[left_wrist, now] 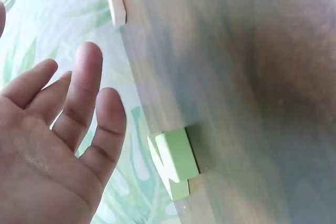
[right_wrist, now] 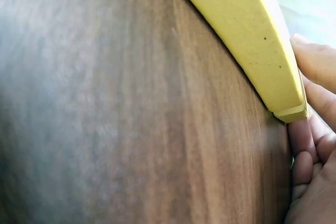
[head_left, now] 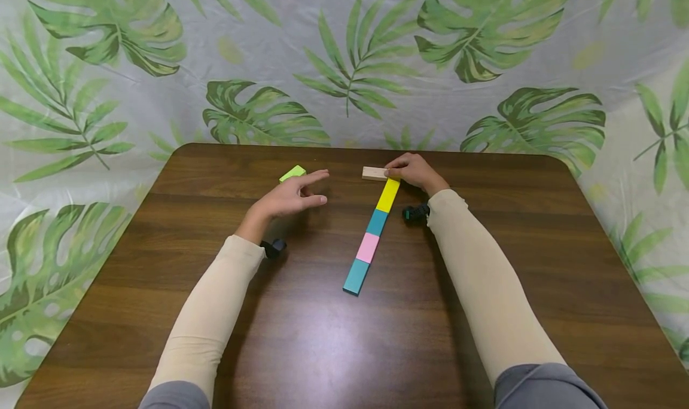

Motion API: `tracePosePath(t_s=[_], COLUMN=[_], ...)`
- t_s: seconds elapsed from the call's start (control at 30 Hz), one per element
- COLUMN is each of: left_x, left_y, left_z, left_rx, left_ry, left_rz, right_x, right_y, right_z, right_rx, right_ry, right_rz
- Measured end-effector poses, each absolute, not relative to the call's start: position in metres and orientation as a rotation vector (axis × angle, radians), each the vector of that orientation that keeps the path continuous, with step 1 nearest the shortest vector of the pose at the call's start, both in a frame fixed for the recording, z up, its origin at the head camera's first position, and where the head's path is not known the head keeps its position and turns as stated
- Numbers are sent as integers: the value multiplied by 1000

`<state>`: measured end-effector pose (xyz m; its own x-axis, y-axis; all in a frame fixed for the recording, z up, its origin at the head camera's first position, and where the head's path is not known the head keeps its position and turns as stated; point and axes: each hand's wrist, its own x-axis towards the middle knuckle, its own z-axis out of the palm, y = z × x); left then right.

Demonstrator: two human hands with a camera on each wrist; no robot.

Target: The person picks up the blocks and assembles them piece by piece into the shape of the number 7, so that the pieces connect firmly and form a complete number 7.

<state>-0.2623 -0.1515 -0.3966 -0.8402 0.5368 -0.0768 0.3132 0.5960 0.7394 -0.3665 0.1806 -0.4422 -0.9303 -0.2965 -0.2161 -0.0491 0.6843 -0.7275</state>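
Note:
My right hand (head_left: 415, 171) pinches the right end of a plain wooden block (head_left: 373, 173), which lies crosswise at the far end of a row. That row runs toward me: a yellow block (head_left: 389, 195), a blue-teal block (head_left: 377, 222), a pink block (head_left: 368, 247) and a teal block (head_left: 356, 276), end to end. In the right wrist view the yellow block (right_wrist: 252, 40) hides part of the fingers. My left hand (head_left: 287, 197) hovers with extended fingers, holding nothing. Just beyond it lie lime-green blocks (left_wrist: 177, 155), partly covered by the hand in the head view.
The brown wooden table (head_left: 511, 265) has its far edge close behind the wooden block and the green blocks. A leaf-printed cloth (head_left: 355, 56) hangs behind it. Dark wrist cameras (head_left: 274, 249) sit on both wrists, low over the tabletop.

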Motion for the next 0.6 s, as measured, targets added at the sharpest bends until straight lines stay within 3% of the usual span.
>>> tracePosePath(t_s=[0.43,0.6], left_x=[-277,-276], left_y=[-158,-166], left_z=[-405,-410], left_rx=[126,146], left_ry=[2921,3023], left_rz=[1253,978], right_x=[-367,-367], right_y=[181,181], right_z=[-441,-442], right_rx=[-282,-289], right_ry=[2584,2579], right_rz=[-1093,-1097])
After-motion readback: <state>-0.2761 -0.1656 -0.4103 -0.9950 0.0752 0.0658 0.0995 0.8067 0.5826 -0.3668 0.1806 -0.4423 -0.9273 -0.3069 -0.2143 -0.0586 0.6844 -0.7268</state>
